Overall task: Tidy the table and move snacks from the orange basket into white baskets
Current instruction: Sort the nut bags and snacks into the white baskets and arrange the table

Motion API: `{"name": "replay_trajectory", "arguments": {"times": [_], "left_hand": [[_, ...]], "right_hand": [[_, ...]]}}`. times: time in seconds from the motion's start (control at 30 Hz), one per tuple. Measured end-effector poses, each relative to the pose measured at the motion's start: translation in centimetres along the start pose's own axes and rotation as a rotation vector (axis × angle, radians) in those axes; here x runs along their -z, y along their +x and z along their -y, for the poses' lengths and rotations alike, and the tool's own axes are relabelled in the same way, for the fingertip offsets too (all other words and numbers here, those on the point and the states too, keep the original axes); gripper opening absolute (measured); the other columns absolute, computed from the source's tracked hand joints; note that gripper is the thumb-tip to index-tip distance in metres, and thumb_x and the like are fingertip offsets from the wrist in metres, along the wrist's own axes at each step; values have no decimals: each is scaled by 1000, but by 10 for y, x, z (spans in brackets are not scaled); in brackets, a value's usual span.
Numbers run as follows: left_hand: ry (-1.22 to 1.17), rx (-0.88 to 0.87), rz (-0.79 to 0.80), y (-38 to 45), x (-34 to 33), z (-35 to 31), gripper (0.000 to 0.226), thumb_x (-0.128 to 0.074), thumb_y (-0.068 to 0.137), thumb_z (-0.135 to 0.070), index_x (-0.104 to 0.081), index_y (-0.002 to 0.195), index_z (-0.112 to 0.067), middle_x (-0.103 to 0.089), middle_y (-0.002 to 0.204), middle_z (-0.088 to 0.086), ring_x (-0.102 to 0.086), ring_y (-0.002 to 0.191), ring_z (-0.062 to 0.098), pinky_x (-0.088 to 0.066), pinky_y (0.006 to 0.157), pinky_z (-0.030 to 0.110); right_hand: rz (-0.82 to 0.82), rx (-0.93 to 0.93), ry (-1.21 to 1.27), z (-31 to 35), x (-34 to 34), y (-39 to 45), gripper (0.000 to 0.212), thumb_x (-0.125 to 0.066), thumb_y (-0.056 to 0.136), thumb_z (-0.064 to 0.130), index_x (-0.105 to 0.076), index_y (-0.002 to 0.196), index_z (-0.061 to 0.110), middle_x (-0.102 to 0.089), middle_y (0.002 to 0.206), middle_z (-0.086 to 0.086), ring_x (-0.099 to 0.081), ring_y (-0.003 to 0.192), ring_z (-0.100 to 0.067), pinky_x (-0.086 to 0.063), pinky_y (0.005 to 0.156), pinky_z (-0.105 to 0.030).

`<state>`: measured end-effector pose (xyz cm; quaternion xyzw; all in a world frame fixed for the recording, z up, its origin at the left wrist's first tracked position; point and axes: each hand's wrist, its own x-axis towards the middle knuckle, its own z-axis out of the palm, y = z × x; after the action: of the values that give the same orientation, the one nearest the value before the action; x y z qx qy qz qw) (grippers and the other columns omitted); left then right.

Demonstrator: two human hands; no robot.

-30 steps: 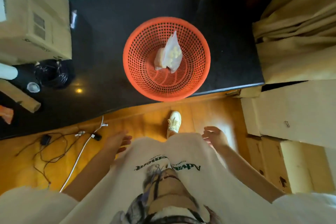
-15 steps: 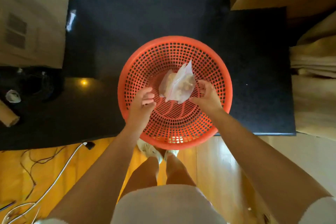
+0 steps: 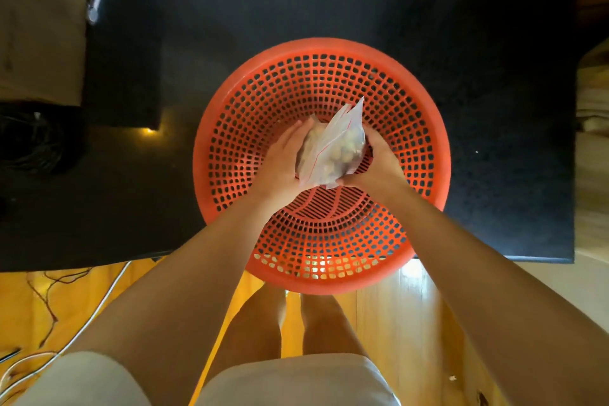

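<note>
Snacks in a clear zip-lock bag (image 3: pixel 331 150), small pale round pieces showing through the plastic, sit between both hands inside the orange basket (image 3: pixel 321 165). On the bag's left side the left hand (image 3: pixel 283 163) lies with its fingers fairly straight along the plastic, cupping it rather than curling round it. Opposite, the right hand (image 3: pixel 375 161) grasps the bag, fingers wrapped over its right side and thumb under the lower corner. One loose corner of the bag juts up toward the far wall of the basket. This perforated round basket rests on a black table (image 3: pixel 329 3), its near rim overhanging the table's front edge above a yellow wooden floor (image 3: pixel 395 323). Loose white and dark cables (image 3: pixel 82 306) trail across the floor at lower left.
</note>
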<state>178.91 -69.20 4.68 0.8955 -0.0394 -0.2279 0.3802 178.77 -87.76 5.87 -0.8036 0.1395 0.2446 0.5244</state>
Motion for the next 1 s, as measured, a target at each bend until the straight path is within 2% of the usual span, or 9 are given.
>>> {"name": "replay_trajectory", "arguments": {"times": [0.17, 0.3, 0.4, 0.47, 0.53, 0.63, 0.73, 0.93, 1.0], "left_hand": [[-113, 6, -38, 7, 4, -8, 48, -67, 81, -13, -54, 127, -6, -56, 129, 14, -52, 120, 27, -40, 103, 44], [-371, 74, 12, -3, 17, -25, 48, -69, 67, -10, -58, 114, -13, -62, 110, 13, -58, 104, 32, -48, 88, 44], [-527, 176, -44, -16, 29, -38, 53, -67, 63, -19, -48, 111, -31, -59, 106, -8, -60, 99, 10, -50, 82, 27], [-612, 184, -68, -25, 38, -44, 47, -68, 64, -19, -46, 103, -32, -56, 103, -13, -59, 91, -4, -48, 76, 15], [-709, 191, -83, -36, 48, -49, 47, -69, 68, -12, -46, 104, -30, -58, 103, -12, -60, 87, -10, -48, 75, 10], [-770, 201, -84, -57, 64, -54, 50, -69, 73, -2, -47, 114, -21, -61, 105, -7, -60, 96, 3, -50, 83, 21], [-804, 197, -56, -81, 84, -57, 42, -68, 75, -7, -54, 110, -26, -68, 101, -10, -65, 96, 7, -53, 80, 20], [-972, 85, 163, -117, 126, -70, 36, -50, 78, -14, -66, 102, -35, -73, 98, -11, -68, 97, 6, -55, 75, 18], [-957, -42, 463, -148, 158, -81, 38, -45, 78, -14, -70, 99, -32, -74, 94, -11, -69, 93, 5, -55, 74, 18]], "right_hand": [[-60, -70, -152, 5, 0, 1, 77, -89, 46, 21, -55, 115, 18, -61, 113, -3, -58, 103, -21, -50, 87, -39], [-70, -82, -31, 11, 4, -12, 66, -89, 47, 25, -57, 104, 26, -65, 105, 3, -62, 97, -15, -51, 82, -33], [-27, -108, 151, 20, 8, -28, 60, -87, 54, 15, -59, 106, 24, -68, 104, 2, -64, 98, -14, -52, 86, -36], [-3, -107, 266, 29, 11, -41, 59, -84, 58, 6, -60, 111, 15, -69, 107, -8, -65, 101, -23, -52, 91, -44], [-3, -85, 363, 38, 15, -60, 53, -81, 62, -1, -60, 110, 9, -70, 104, -10, -67, 99, -22, -54, 87, -39], [-23, -58, 471, 47, 20, -95, 45, -76, 65, -9, -63, 102, 12, -71, 93, 1, -69, 85, -7, -53, 74, -21], [-54, -47, 588, 59, 22, -135, 53, -76, 63, -12, -60, 111, 3, -70, 99, -8, -68, 91, -13, -54, 77, -23], [-218, -31, 732, 79, 1, -216, 61, -72, 62, 5, -54, 121, 7, -68, 114, -13, -66, 103, -25, -56, 85, -35], [-538, -12, 825, 102, -55, -288, 59, -72, 62, 6, -56, 119, 9, -68, 112, -12, -66, 102, -24, -57, 81, -34]]}}
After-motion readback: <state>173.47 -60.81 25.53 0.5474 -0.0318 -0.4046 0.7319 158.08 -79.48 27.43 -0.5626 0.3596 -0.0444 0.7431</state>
